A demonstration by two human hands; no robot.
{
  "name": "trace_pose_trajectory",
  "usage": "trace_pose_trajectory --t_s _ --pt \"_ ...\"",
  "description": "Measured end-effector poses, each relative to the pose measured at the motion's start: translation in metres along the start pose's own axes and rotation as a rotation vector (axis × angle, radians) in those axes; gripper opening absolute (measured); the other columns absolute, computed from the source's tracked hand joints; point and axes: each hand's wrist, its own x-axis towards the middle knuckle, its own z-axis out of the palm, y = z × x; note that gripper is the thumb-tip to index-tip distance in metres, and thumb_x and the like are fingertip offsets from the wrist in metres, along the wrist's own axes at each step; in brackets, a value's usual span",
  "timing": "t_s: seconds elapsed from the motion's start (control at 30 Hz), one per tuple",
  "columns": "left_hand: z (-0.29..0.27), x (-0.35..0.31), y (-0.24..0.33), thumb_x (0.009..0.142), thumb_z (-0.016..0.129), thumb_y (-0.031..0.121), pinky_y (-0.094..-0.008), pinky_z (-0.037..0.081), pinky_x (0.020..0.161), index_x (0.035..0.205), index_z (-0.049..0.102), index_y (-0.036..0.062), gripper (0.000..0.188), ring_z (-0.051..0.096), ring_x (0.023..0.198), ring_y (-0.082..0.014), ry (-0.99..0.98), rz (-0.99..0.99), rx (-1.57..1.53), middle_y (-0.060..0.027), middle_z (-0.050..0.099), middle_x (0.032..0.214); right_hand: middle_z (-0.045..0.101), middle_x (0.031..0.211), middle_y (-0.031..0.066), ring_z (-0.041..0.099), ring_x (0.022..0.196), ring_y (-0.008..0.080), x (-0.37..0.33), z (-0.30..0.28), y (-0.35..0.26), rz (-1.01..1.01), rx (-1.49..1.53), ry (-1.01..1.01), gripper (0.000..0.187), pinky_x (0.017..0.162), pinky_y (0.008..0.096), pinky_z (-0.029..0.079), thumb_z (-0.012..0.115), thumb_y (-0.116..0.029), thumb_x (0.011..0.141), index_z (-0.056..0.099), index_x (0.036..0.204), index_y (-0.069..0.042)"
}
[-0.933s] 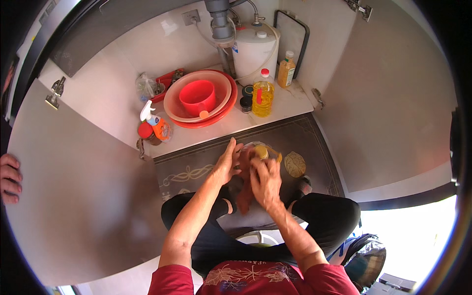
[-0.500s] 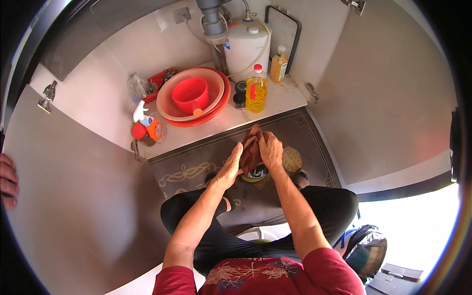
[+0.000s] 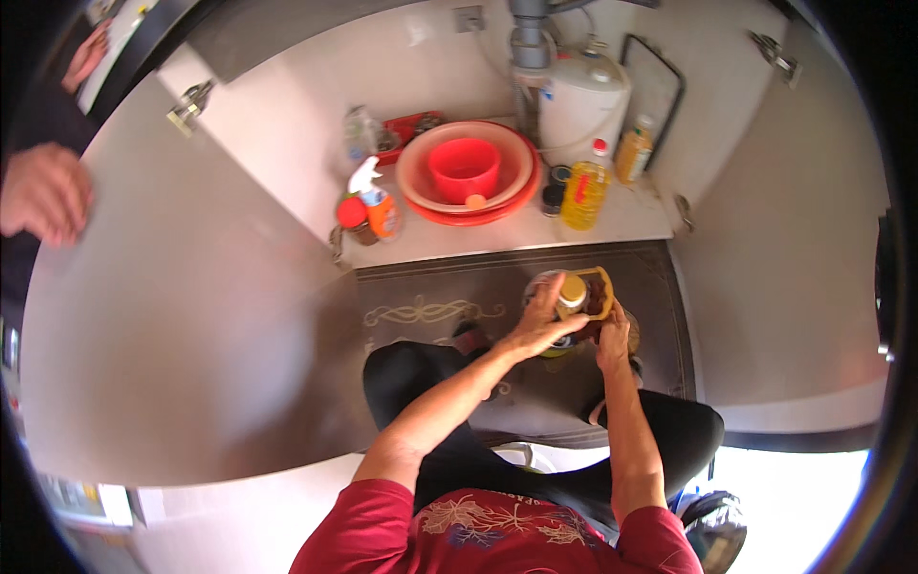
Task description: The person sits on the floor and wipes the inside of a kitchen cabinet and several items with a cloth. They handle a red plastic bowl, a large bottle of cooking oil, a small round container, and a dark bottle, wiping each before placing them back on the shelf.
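Observation:
Over the dark patterned mat [image 3: 430, 287], both my hands meet at a bottle with a yellow cap [image 3: 572, 290] and a yellow loop handle [image 3: 608, 292]. My left hand [image 3: 543, 323] is wrapped around the near left side of the bottle, just below the cap. My right hand [image 3: 614, 339] is closed on a brown cloth [image 3: 597, 308], pressed against the bottle's right side beneath the handle. Much of the bottle's body and the cloth is hidden by my fingers. A shiny piece with a yellow-green edge shows below them.
On the cabinet shelf are red basins [image 3: 521, 206], a red pot [image 3: 464, 167], a spray bottle [image 3: 380, 206], a red-lidded jar [image 3: 356, 220], an oil bottle [image 3: 585, 191] and a white tank [image 3: 583, 100]. Open doors flank me. Another person's hand [image 3: 46, 194] is at the left door.
The view has swung left, so the shelf appears farther right. My left hand has gone from the brown cloth to the yellow-capped bottle, which now shows between my hands.

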Motion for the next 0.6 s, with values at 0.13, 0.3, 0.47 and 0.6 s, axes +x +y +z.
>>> trace_pose_trajectory --t_s 0.13,0.3,0.47,0.6 --pt "0.025 -0.003 0.003 0.072 0.068 0.053 -0.0451 0.02 0.107 0.142 0.007 -0.0007 0.108 0.023 0.131 -0.0399 0.173 0.02 0.243 -0.0263 0.02 0.141 0.052 0.107 0.0097 0.053 0.1 0.0219 -0.018 0.025 0.003 -0.409 -0.21 -0.085 0.027 0.084 0.0351 0.047 0.053 -0.008 0.084 0.059 0.11 -0.006" --pt "0.037 -0.005 -0.006 0.062 0.072 0.061 -0.0538 0.019 0.104 0.14 0.006 -0.0003 0.119 0.019 0.129 -0.045 0.309 0.061 0.33 -0.0274 0.019 0.138 0.048 0.106 0.0171 0.052 0.097 0.0318 -0.054 0.041 0.001 -0.421 -0.736 0.036 0.036 0.082 0.0428 0.043 0.055 -0.02 0.086 0.047 0.111 0.004" --pt "0.038 -0.001 0.013 0.06 0.081 0.042 -0.0489 0.028 0.103 0.14 0.008 0.0019 0.115 0.027 0.127 -0.0408 0.293 0.024 0.464 -0.0246 0.024 0.137 0.046 0.109 0.022 0.05 0.093 0.0424 -0.038 0.001 0.035 -0.327 -0.699 0.064 0.037 0.079 0.0479 0.043 0.059 -0.019 0.081 0.046 0.114 -0.007" --pt "0.045 0.005 0.039 0.058 0.081 0.036 -0.051 0.034 0.098 0.14 0.013 0.0076 0.11 0.028 0.126 -0.0399 0.267 0.004 0.634 -0.0222 0.025 0.136 0.055 0.096 0.0239 0.055 0.089 0.0437 -0.031 -0.019 0.053 -0.137 -0.73 0.086 0.031 0.078 0.0477 0.045 0.059 -0.019 0.079 0.05 0.107 -0.008"
